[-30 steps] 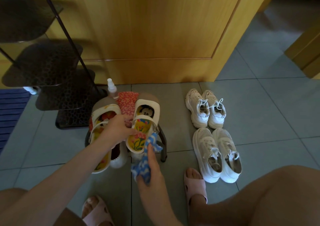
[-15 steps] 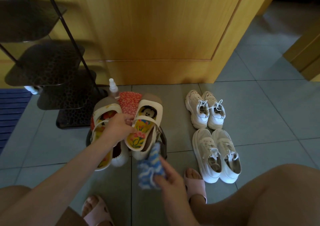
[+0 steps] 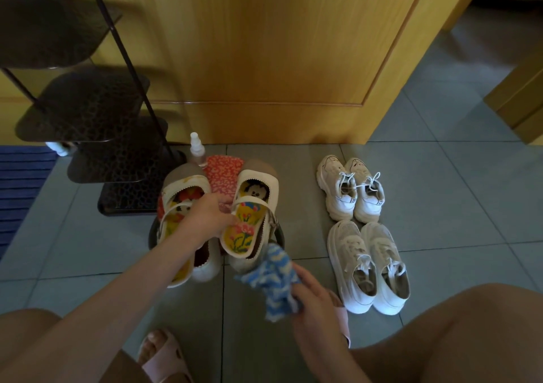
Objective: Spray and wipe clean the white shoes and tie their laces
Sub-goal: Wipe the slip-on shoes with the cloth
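Where tile floor [image 3: 440, 194] meets door [image 3: 264, 59], spray bottle [image 3: 196, 151] stands

- Stool [image 3: 280, 234] stands on the floor [image 3: 440, 206] right in front of you, door [image 3: 279, 59] behind it.
- Strap shoes [image 3: 258, 182] lie side by side on the stool, folded cloth [image 3: 224, 174] between them at the back.
- Spray bottle [image 3: 196, 149] sits behind the stool, just beside the shoe rack [image 3: 117, 162] to its left.
- Mat [image 3: 20, 182] lies far left.
- Far sneaker pair [image 3: 336, 194] is on the floor right of the stool, near sneaker pair [image 3: 352, 253] directly in front of it.
- Your left hand [image 3: 207, 215] is between the strap shoes, holding the right one's inner side.
- Your right hand [image 3: 311, 294] holds the rag [image 3: 273, 279] before the stool, left of the near sneaker pair.
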The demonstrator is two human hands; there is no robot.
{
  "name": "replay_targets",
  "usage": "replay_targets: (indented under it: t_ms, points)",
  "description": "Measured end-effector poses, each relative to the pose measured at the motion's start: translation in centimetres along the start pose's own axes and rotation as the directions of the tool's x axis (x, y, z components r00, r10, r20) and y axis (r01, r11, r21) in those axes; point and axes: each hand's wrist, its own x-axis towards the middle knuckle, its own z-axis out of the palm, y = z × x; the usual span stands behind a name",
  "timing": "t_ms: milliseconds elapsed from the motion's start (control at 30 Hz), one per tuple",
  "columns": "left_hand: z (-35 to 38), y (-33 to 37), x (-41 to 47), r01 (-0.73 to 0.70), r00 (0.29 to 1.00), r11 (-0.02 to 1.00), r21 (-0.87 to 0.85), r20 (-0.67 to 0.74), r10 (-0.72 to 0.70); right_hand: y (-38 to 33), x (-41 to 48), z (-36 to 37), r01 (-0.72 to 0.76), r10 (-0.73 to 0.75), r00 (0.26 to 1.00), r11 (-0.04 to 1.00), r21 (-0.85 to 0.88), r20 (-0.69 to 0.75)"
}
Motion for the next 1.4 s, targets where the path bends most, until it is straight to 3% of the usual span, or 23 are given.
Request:
replay_targets:
  t_ms: [67, 167, 233, 300, 367, 500, 600, 667, 700, 767, 867, 933, 1067, 1267, 1400]
  points:
    - [-0.3, 0.5, -0.7, -0.057, 0.996, 0.993, 0.107, -0.069, 0.064, -1.8, 0.2, -0.8, 0.025, -0.025, 1.000, 0.998, 0.057, -0.007]
    - [-1.0, 2.0, -2.6, -0.239, 0.926, 0.941, 0.238, -0.235, 0.295, -4.5, 1.2, 0.1, 0.114, -0.117, 0.990, 0.993, 0.040, 0.073]
    - [-1.4, 2.8, -3.8, -0.320, 0.936, 0.947, 0.030, -0.147, 0.320, -5.6, 2.0, 1.6, 0.145, -0.144, 0.978, 0.989, 0.002, 0.150]
    - [-1.3, 3.3, -5.0, -0.290, 0.949, 0.928, -0.235, 0.052, 0.310, -6.5, 2.7, 3.3, 0.147, -0.150, 0.964, 0.989, 0.030, 0.221]
    - [-0.8, 3.1, -5.3, -0.321, 0.922, 0.908, -0.270, 0.131, 0.365, -6.8, 3.5, 4.5, 0.114, -0.134, 0.934, 0.990, 0.080, 0.330]
    - [-1.2, 2.6, -4.6, -0.451, 0.892, 0.886, -0.110, -0.100, 0.441, -7.5, 3.9, 5.9, 0.035, -0.066, 0.895, 0.996, 0.079, 0.440]
    - [-2.0, 2.4, -3.7, -0.476, 0.857, 0.878, -0.058, -0.256, 0.448, -8.7, 4.1, 6.1, 0.184, -0.122, 0.924, 0.973, -0.141, 0.364]
    - [-2.7, 2.4, -3.0, -0.458, 0.847, 0.886, -0.070, -0.338, 0.411, -8.7, 5.0, 5.4, 0.270, -0.244, 0.963, 0.886, -0.377, 0.116]
    - [-3.1, 2.3, -2.6, -0.442, 0.848, 0.890, -0.112, -0.376, 0.374, -8.4, 5.6, 4.9, 0.247, -0.290, 0.957, 0.834, -0.493, -0.012]
    - [-3.9, 2.0, -1.6, -0.399, 0.857, 0.897, -0.188, -0.423, 0.292, -7.3, 6.4, 4.5, 0.099, -0.210, 0.972, 0.762, -0.640, -0.100]
    - [-4.1, 1.6, -0.3, -0.323, 0.880, 0.910, -0.261, -0.437, 0.188, -5.8, 7.5, 5.1, -0.013, -0.081, 0.991, 0.742, -0.671, -0.108]
    - [-3.6, 1.6, 0.1, -0.275, 0.891, 0.909, -0.314, -0.439, 0.118, -5.6, 8.1, 5.6, 0.026, -0.128, 0.989, 0.664, -0.748, -0.078]
    - [-2.7, 2.5, 0.3, -0.247, 0.920, 0.909, -0.335, -0.375, 0.112, -5.7, 9.2, 5.9, 0.036, -0.128, 0.991, 0.566, -0.823, -0.044]
    - [-2.3, 2.8, 1.4, -0.158, 0.940, 0.930, -0.331, -0.340, 0.038, -6.6, 9.6, 3.8, 0.022, -0.024, 1.000, 0.720, -0.694, 0.007]
    - [-0.9, 2.1, 2.6, -0.124, 0.933, 0.917, -0.378, -0.358, -0.021, -7.2, 10.2, 2.7, 0.038, -0.047, 0.999, 0.710, -0.703, 0.005]
